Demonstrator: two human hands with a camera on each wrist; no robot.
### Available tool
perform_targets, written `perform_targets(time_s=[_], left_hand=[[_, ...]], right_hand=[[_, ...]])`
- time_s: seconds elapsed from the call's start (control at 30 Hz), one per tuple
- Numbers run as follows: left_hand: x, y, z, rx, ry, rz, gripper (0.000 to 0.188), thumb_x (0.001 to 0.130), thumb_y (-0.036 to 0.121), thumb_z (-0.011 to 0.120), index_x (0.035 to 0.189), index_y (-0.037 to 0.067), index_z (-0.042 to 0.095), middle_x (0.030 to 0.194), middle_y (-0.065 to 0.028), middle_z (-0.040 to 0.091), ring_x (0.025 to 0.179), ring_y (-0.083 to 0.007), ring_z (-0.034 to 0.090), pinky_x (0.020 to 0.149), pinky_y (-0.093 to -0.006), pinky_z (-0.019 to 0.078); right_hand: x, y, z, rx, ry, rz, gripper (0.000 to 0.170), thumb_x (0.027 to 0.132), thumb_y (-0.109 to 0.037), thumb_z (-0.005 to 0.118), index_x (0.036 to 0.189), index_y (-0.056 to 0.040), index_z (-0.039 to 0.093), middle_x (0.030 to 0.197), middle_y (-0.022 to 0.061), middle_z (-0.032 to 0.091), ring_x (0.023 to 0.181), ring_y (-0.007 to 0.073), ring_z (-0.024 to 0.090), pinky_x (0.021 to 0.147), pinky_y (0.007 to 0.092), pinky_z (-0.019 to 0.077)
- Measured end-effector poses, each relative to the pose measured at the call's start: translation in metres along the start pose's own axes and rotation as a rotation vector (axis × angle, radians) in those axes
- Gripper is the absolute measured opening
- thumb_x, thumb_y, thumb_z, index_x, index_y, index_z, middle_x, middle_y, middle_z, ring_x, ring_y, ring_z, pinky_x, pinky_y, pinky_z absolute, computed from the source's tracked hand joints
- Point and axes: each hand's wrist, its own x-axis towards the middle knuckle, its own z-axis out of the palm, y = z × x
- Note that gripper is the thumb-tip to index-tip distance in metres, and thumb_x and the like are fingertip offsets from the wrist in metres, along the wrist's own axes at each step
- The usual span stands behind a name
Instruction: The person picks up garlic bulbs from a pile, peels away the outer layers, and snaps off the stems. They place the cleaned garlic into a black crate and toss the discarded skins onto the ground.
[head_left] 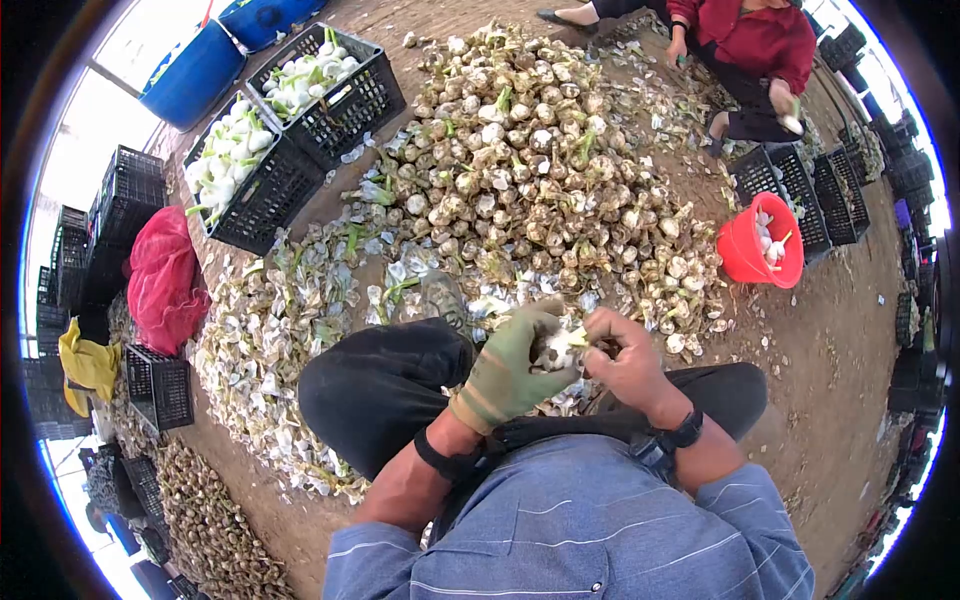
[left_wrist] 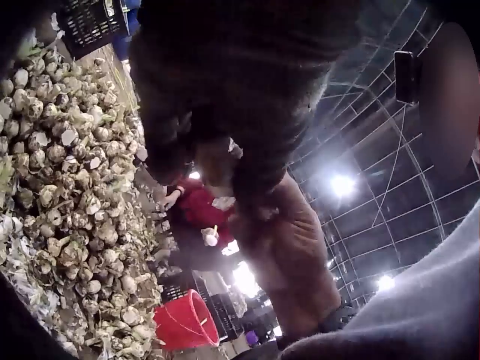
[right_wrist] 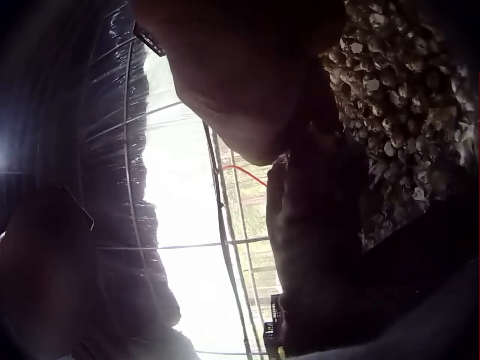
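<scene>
In the head view, my left hand (head_left: 508, 372), in a green work glove, grips a garlic bulb (head_left: 556, 350) above my lap. The bulb is white with brown dirt-stained skin, and its pale green stem points toward my right hand (head_left: 632, 362). Bare and curled, that hand pinches at the stem end of the bulb with thumb and fingers. Beyond both hands rises a large heap of unpeeled garlic (head_left: 540, 150). Both wrist views are dark around the hands, and the bulb is mostly hidden there.
Peeled garlic fills two black crates (head_left: 262, 190) at upper left. A red bucket (head_left: 735, 250) with several white bulbs stands at right, near another person (head_left: 745, 45) who is seated. Shed skins (head_left: 270, 370) lie to my left, beside a pink mesh sack (head_left: 165, 280).
</scene>
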Motion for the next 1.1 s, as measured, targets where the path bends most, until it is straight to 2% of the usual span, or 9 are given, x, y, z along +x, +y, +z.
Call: perform_targets(time_s=[0.13, 0.33, 0.53, 0.6, 0.77, 0.83, 0.87, 0.93, 1.1], left_hand=[[0.000, 0.003, -0.004, -0.168, -0.114, -0.104, 0.057, 0.071, 0.013, 0.086, 0.117, -0.001, 0.057, 0.121, -0.0146, 0.064, 0.111, -0.0191, 0.061, 0.097, -0.0315, 0.0490], [0.002, 0.012, -0.002, 0.094, -0.027, -0.056, 0.050, 0.071, 0.016, 0.084, 0.114, 0.001, 0.061, 0.094, -0.0109, 0.066, 0.081, -0.0200, 0.064, 0.074, -0.0320, 0.0524], [-0.002, -0.012, 0.004, 0.358, 0.029, -0.033, 0.044, 0.065, 0.009, 0.081, 0.105, 0.002, 0.063, 0.091, -0.0126, 0.067, 0.078, -0.0213, 0.066, 0.071, -0.0330, 0.0529], [0.000, -0.011, -0.001, 0.349, 0.019, -0.037, 0.043, 0.063, 0.007, 0.079, 0.102, 0.002, 0.062, 0.088, -0.0131, 0.066, 0.077, -0.0223, 0.066, 0.070, -0.0337, 0.0528], [0.003, -0.009, -0.004, -0.317, -0.262, -0.110, 0.072, 0.080, 0.005, 0.079, 0.143, -0.002, 0.044, 0.127, -0.0094, 0.061, 0.114, -0.0159, 0.058, 0.099, -0.0330, 0.0479], [0.002, -0.010, -0.007, -0.662, -0.319, -0.309, 0.066, 0.084, 0.006, 0.074, 0.143, -0.001, 0.045, 0.117, -0.0093, 0.064, 0.103, -0.0144, 0.061, 0.089, -0.0301, 0.0502], [0.001, -0.010, -0.008, -0.833, -0.343, -0.411, 0.063, 0.086, 0.007, 0.071, 0.143, 0.000, 0.046, 0.112, -0.0092, 0.066, 0.098, -0.0137, 0.063, 0.084, -0.0287, 0.0514], [0.008, -0.004, -0.004, -0.884, -0.229, -0.483, 0.057, 0.093, 0.015, 0.065, 0.144, -0.001, 0.043, 0.116, -0.0086, 0.062, 0.101, -0.0142, 0.062, 0.084, -0.0282, 0.0512], [0.013, -0.009, -0.005, -1.161, 0.133, -0.566, 0.046, 0.100, 0.027, 0.057, 0.137, 0.001, 0.047, 0.119, -0.0103, 0.061, 0.097, -0.0194, 0.062, 0.079, -0.0307, 0.0532]], right_hand=[[-0.004, -0.011, 0.003, -0.090, 0.024, 0.102, 0.011, 0.083, -0.007, 0.068, 0.089, -0.0021, 0.059, 0.077, 0.0075, 0.057, 0.066, 0.0207, 0.055, 0.064, 0.0310, 0.0457], [-0.005, -0.016, 0.000, -0.623, -0.033, -0.271, 0.010, 0.082, -0.007, 0.069, 0.088, -0.0059, 0.061, 0.074, 0.0114, 0.055, 0.067, 0.0311, 0.059, 0.060, 0.0402, 0.0479], [-0.014, -0.010, 0.009, -0.535, -0.181, -0.471, 0.012, 0.075, -0.008, 0.072, 0.082, -0.0056, 0.061, 0.071, 0.0111, 0.054, 0.063, 0.0346, 0.055, 0.055, 0.0416, 0.0450], [-0.009, -0.018, 0.004, -0.506, -0.185, -0.388, 0.012, 0.078, -0.009, 0.072, 0.083, -0.0060, 0.062, 0.072, 0.0114, 0.054, 0.062, 0.0321, 0.056, 0.056, 0.0392, 0.0456], [-0.007, -0.023, 0.009, -0.053, -0.091, -0.041, 0.015, 0.088, -0.018, 0.071, 0.091, -0.0057, 0.062, 0.082, 0.0098, 0.061, 0.070, 0.0249, 0.060, 0.066, 0.0339, 0.0486], [-0.006, -0.018, 0.009, 0.251, -0.062, 0.202, 0.018, 0.091, -0.021, 0.070, 0.093, -0.0052, 0.062, 0.089, 0.0099, 0.063, 0.077, 0.0232, 0.061, 0.073, 0.0316, 0.0489], [-0.002, -0.016, 0.009, 0.163, -0.047, 0.057, 0.018, 0.091, -0.021, 0.070, 0.094, -0.0049, 0.062, 0.092, 0.0093, 0.064, 0.081, 0.0225, 0.061, 0.075, 0.0318, 0.0488], [0.007, -0.018, 0.013, -0.007, -0.006, -0.229, 0.018, 0.092, -0.020, 0.068, 0.097, -0.0043, 0.062, 0.098, 0.0082, 0.064, 0.089, 0.0212, 0.061, 0.081, 0.0322, 0.0484], [-0.009, -0.028, 0.017, 0.233, -0.098, -0.061, 0.010, 0.095, -0.009, 0.060, 0.099, -0.0013, 0.057, 0.098, 0.0084, 0.064, 0.091, 0.0165, 0.061, 0.082, 0.0311, 0.0481]])
